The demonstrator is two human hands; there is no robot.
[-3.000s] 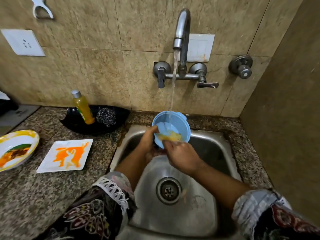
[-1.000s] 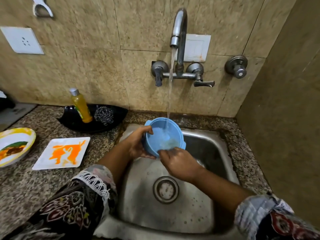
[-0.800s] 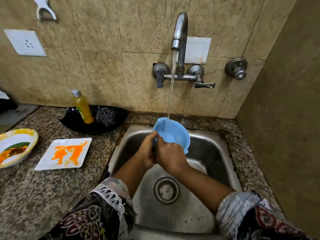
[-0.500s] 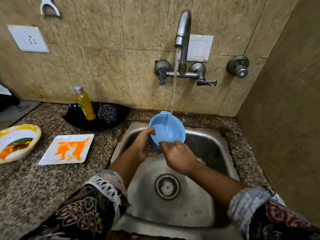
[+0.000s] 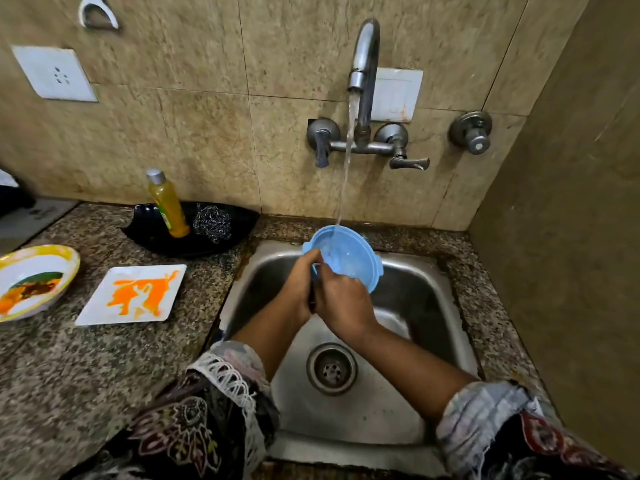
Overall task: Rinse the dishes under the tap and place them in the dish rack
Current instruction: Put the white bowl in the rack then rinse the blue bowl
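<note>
Head view: stained plates [image 5: 133, 294] beside sink [image 5: 436, 271].

A home kitchen, by the look of it: steel sink [image 5: 349, 407] sunk into a speckled granite counter [image 5: 69, 382], wall-mounted tap [image 5: 363, 81] running against beige tiles. Yellow dish-soap bottle [image 5: 168, 204] and steel scrubber [image 5: 212, 223] in a black tray [image 5: 239, 220] beside the basin; two food-smeared plates [image 5: 133, 294] waiting nearby. Wall socket [image 5: 55, 74] above.

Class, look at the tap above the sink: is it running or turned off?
Running. A stream of water falls from the tap spout into the blue bowl held over the sink.
</note>
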